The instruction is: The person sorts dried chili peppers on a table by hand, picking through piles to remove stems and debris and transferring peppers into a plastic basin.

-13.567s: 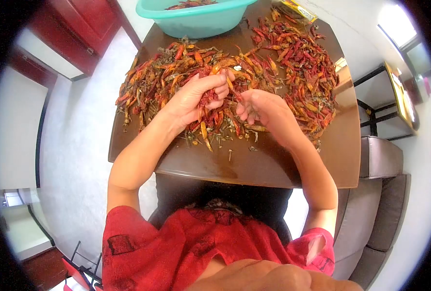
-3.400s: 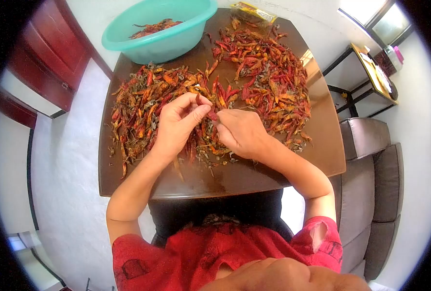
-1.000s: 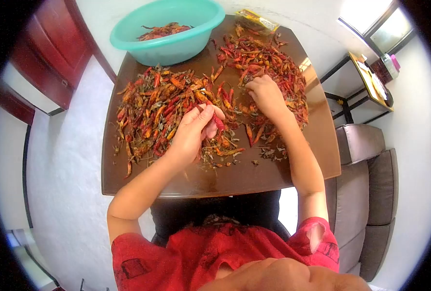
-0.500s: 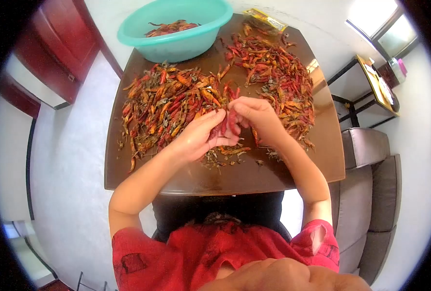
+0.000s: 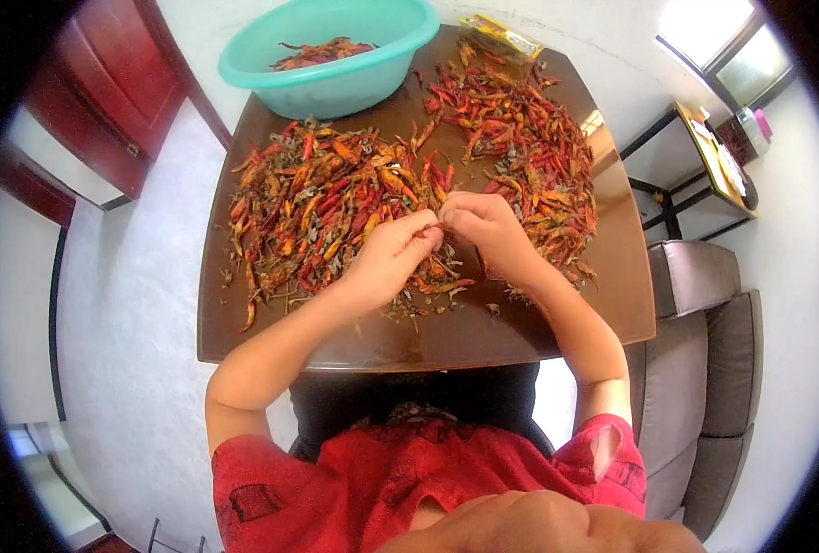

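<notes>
My left hand (image 5: pixel 393 256) is closed, its thumb and fingertips meeting those of my right hand (image 5: pixel 488 229) over the gap between two chilli piles. Right thumb and forefinger are pinched together. Between the touching fingertips a bit of a dried chilli is just visible; the rest is hidden by the fingers. Beside my left hand lies a broad pile of dried red and orange chillies (image 5: pixel 308 203) mixed with grey-brown leaves and stalks. Past my right hand spreads a second chilli pile (image 5: pixel 547 175), redder in colour.
A turquoise basin (image 5: pixel 354 78) with some chillies inside stands at the table's far left. Behind the right pile lies a yellow packet (image 5: pixel 501 35). Loose scraps (image 5: pixel 418 309) lie on the brown table (image 5: pixel 372 348) near its front. A grey sofa (image 5: pixel 677 396) sits to the right.
My left fingers, which were partly spread with red chillies showing in them, have curled closed. Both hands have come together at the fingertips, and those chillies are now hidden.
</notes>
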{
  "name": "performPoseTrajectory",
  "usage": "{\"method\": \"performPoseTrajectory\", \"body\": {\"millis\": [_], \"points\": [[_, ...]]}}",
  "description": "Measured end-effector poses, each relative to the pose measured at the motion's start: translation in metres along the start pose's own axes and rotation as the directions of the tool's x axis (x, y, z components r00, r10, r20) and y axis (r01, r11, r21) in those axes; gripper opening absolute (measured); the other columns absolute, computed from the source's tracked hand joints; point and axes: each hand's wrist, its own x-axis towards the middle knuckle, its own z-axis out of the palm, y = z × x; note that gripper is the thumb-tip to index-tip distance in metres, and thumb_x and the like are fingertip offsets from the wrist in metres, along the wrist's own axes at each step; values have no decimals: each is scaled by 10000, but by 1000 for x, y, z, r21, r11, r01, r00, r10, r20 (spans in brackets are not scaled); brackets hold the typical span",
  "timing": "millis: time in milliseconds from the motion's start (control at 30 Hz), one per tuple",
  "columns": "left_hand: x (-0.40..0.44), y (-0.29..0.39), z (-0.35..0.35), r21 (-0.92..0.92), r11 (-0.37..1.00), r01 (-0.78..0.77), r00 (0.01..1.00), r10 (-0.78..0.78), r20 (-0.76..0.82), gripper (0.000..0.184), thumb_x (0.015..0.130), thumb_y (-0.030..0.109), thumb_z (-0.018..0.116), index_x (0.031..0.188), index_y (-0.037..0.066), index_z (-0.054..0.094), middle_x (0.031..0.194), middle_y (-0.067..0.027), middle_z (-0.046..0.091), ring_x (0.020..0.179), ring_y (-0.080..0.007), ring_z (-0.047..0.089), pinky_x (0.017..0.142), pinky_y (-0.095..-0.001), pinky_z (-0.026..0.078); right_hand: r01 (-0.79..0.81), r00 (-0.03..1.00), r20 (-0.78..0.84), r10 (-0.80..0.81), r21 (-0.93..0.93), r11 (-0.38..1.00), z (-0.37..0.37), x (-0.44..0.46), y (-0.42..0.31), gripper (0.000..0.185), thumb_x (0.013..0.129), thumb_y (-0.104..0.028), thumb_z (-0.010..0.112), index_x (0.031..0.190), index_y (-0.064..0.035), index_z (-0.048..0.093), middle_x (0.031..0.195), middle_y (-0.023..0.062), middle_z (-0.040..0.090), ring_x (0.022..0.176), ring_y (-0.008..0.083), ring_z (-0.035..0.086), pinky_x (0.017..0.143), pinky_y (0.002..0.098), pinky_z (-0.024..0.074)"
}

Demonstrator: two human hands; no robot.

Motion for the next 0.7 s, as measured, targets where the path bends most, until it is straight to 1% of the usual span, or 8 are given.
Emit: {"method": "performPoseTrajectory", "body": {"millis": [67,100,167,233,333,367,467,700], "points": [[1,3,1,162,968,-192,980,198,-24,228,1019,245,464,921,52,537,707,6,488,643,-88,468,571,-252,383,-500,840,284,462,736,456,0,0,0,136,887,-128,541,782,-61,595,734,-11,535,675,100,504,598,273,404],[2,5,1,317,876,-363,922,386,-13,222,1014,240,476,933,44,542,719,2,500,655,-87,477,587,-254,387,-498,841,281,462,735,460,0,0,-3,136,887,-128,541,782,-61,595,734,-11,535,675,100,504,598,273,404],[0,8,1,219,922,-319,943,332,-28,200,1008,218,481,936,43,542,725,5,495,659,-80,470,593,-250,387,-575,787,376,489,734,361,-1,1,-11,145,894,-170,546,768,-110,584,722,-48,513,608,71,430,554,242,341],[-3,11,-1,15,979,-203,978,204,-36,154,997,174,491,943,39,542,737,12,484,668,-67,457,606,-242,385,-476,868,172,466,558,680,-14,12,-1,199,906,-248,601,766,-107,593,669,-53,478,613,64,441,544,234,336],[-1,15,-2,-147,988,-53,995,39,-97,114,941,121,585,879,68,507,726,39,460,633,-42,426,571,-216,355,-219,966,-189,175,-245,945,-48,41,32,161,869,-231,628,908,-78,661,699,45,565,711,206,591,618,333,444],[0,15,-3,-231,973,-20,992,-10,-127,149,920,113,621,856,81,491,715,48,451,615,-35,415,557,-210,344,-60,970,-230,-78,-541,839,-55,50,50,175,861,-196,614,971,-77,681,754,86,606,768,269,630,659,376,482],[0,10,-5,-250,968,-12,988,-27,-152,215,895,104,653,817,107,452,672,60,430,579,-32,408,526,-212,337,-40,986,-117,-122,-863,503,-72,63,76,208,870,-94,542,1031,-65,671,913,142,618,889,327,627,753,427,500],[-1,12,-5,-373,927,38,992,-78,-94,238,907,128,643,803,117,429,668,60,423,565,-36,427,515,-212,358,-9,998,7,65,-968,252,-82,67,77,317,846,-77,540,1139,-124,653,928,126,592,921,315,623,760,427,516]]}}
